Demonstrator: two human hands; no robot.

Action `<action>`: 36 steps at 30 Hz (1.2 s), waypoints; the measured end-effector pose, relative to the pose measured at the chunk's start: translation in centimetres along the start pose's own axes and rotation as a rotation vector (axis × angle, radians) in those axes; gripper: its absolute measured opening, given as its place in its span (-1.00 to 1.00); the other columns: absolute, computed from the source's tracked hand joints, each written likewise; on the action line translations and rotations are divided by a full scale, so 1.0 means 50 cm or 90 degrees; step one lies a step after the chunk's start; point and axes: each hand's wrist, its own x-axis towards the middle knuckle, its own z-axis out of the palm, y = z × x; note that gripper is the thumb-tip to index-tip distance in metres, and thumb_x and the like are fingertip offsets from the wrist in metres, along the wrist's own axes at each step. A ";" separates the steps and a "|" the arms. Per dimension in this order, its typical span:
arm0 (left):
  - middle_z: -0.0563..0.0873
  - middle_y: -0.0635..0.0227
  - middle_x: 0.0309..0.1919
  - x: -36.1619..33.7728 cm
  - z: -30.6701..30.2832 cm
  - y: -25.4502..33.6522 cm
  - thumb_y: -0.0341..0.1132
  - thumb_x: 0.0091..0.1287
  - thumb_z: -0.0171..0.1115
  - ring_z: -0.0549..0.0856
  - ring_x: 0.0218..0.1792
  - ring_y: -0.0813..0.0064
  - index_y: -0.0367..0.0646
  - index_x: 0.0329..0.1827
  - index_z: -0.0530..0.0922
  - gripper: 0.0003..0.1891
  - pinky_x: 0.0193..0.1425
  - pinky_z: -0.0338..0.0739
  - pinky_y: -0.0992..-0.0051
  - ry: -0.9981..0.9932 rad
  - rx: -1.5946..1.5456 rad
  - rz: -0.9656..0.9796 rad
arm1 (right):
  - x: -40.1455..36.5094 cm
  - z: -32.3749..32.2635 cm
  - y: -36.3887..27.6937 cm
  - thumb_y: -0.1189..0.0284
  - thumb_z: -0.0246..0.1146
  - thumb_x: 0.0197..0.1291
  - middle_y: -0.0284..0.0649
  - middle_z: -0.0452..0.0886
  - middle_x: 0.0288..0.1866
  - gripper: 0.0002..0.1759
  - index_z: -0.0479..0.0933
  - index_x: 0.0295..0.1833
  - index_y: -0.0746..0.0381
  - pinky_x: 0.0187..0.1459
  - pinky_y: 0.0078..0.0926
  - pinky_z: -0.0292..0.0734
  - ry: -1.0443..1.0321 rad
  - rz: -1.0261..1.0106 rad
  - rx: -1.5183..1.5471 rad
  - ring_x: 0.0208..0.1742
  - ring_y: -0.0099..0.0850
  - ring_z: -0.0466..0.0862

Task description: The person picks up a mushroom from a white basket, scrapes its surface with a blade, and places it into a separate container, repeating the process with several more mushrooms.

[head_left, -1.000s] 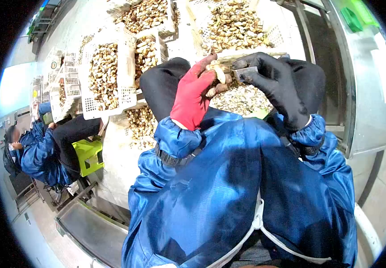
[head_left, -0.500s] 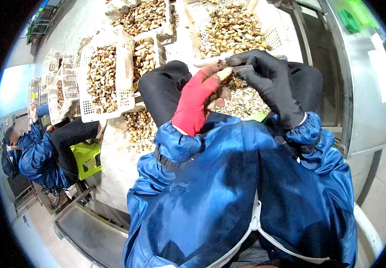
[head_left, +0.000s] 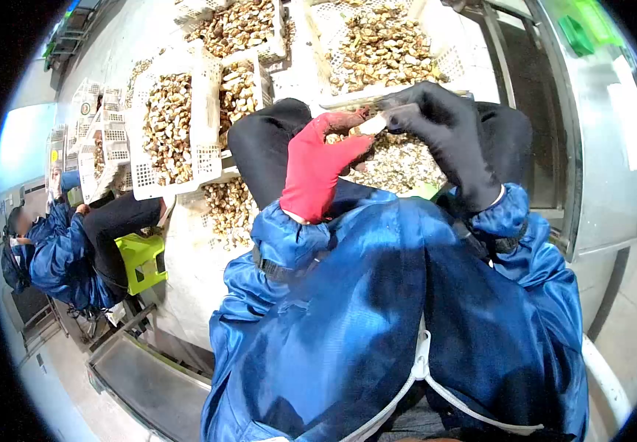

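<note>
My left hand (head_left: 318, 166), in a red glove with dark-stained fingertips, is closed on a pale, cream-coloured mushroom (head_left: 370, 126). Facing it, my right hand (head_left: 440, 125) in a black glove is closed around what looks like a small knife (head_left: 401, 112); its short flat blade touches or nearly touches the mushroom, and the handle is hidden in the fingers. Below both hands, between my knees, lies a heap of small pale trimmed pieces (head_left: 399, 163). Just beyond the hands stands a white crate (head_left: 447, 66) with brown-and-white mushrooms (head_left: 385, 51) in it.
More white perforated crates (head_left: 208, 140) of mushrooms stand to the left and at the back. Loose mushrooms (head_left: 228, 210) lie by my left knee. At far left sits another person (head_left: 71, 250) in blue, near a lime-green stool (head_left: 141, 264). A metal cabinet (head_left: 613, 147) is on the right.
My left hand has turned, its thumb now lying along the mushroom, which points more sideways toward my right hand. The right hand has shifted slightly at the blade.
</note>
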 end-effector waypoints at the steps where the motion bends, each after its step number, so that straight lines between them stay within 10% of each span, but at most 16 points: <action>1: 0.63 0.28 -0.22 -0.002 -0.002 0.000 -0.48 0.03 0.32 0.62 -0.36 0.61 -0.29 -0.10 0.51 -0.66 -0.37 0.52 0.66 -0.004 0.043 0.018 | -0.002 0.000 -0.004 0.47 0.25 0.02 -0.24 0.60 -0.27 -0.86 0.50 -0.33 0.32 -0.16 -0.59 0.44 0.005 0.056 0.058 -0.24 -0.51 0.56; 6: 0.60 0.28 -0.08 0.001 -0.002 -0.006 -0.50 -0.01 0.35 0.60 -0.17 0.59 -0.27 -0.01 0.46 -0.56 -0.10 0.51 0.62 0.038 0.410 0.245 | -0.002 0.002 0.011 0.48 0.26 0.02 -0.26 0.59 -0.20 -0.87 0.50 -0.33 0.31 -0.17 -0.60 0.44 -0.039 0.015 0.035 -0.24 -0.56 0.53; 7: 0.59 0.28 -0.06 0.002 0.004 -0.007 -0.51 -0.03 0.37 0.59 -0.13 0.58 -0.28 0.00 0.46 -0.53 -0.05 0.49 0.61 0.039 0.382 0.268 | 0.007 0.001 0.033 0.49 0.26 0.01 -0.22 0.57 -0.13 -0.86 0.49 -0.33 0.31 -0.20 -0.57 0.45 -0.041 -0.160 -0.107 -0.22 -0.55 0.52; 12: 0.54 0.23 0.02 -0.001 0.005 -0.007 -0.57 -0.11 0.39 0.53 0.01 0.50 -0.27 0.08 0.40 -0.40 0.12 0.41 0.55 0.017 0.318 0.298 | 0.004 -0.011 0.010 0.38 0.22 0.07 -0.34 0.56 -0.49 -0.80 0.46 -0.40 0.31 -0.33 -0.62 0.41 0.030 0.017 -0.051 -0.41 -0.60 0.51; 21: 0.56 0.20 -0.01 0.006 0.004 -0.022 -0.64 -0.06 0.32 0.57 -0.01 0.46 -0.29 0.13 0.37 -0.41 0.09 0.45 0.54 -0.045 0.378 0.471 | 0.009 0.001 0.038 0.41 0.24 0.05 -0.31 0.57 -0.43 -0.82 0.50 -0.35 0.33 -0.30 -0.62 0.40 -0.018 -0.104 -0.114 -0.35 -0.60 0.51; 25: 0.58 0.20 -0.04 0.003 -0.006 -0.024 -0.64 -0.05 0.31 0.58 -0.03 0.46 -0.29 0.13 0.37 -0.41 0.09 0.45 0.53 -0.061 0.450 0.507 | 0.011 -0.005 0.021 0.41 0.24 0.04 -0.33 0.54 -0.50 -0.82 0.51 -0.36 0.32 -0.40 -0.65 0.35 -0.014 0.040 -0.035 -0.44 -0.62 0.47; 29: 0.58 0.22 -0.07 -0.001 0.007 -0.005 -0.56 -0.06 0.35 0.60 -0.14 0.49 -0.28 0.15 0.35 -0.38 -0.13 0.51 0.60 -0.014 0.302 0.361 | 0.002 -0.010 0.009 0.40 0.21 0.08 -0.32 0.53 -0.50 -0.83 0.49 -0.36 0.31 -0.41 -0.63 0.34 0.009 0.003 -0.079 -0.45 -0.60 0.47; 31: 0.63 0.16 -0.33 0.002 -0.022 0.014 -0.33 0.24 0.11 0.51 -0.59 0.62 -0.30 0.16 0.33 -0.57 -0.52 0.42 0.63 -0.169 0.076 -0.085 | -0.002 -0.010 0.017 0.39 0.20 0.11 -0.30 0.53 -0.48 -0.83 0.48 -0.35 0.31 -0.41 -0.60 0.36 -0.008 -0.092 -0.103 -0.44 -0.57 0.48; 36: 0.63 0.26 -0.43 0.002 -0.015 0.005 -0.36 0.28 0.04 0.50 -0.65 0.63 -0.33 0.03 0.42 -0.70 -0.65 0.31 0.66 -0.206 -0.157 -0.193 | -0.010 -0.001 0.008 0.42 0.22 0.08 -0.22 0.57 -0.41 -0.85 0.51 -0.30 0.29 -0.29 -0.55 0.44 -0.014 -0.259 -0.345 -0.34 -0.51 0.57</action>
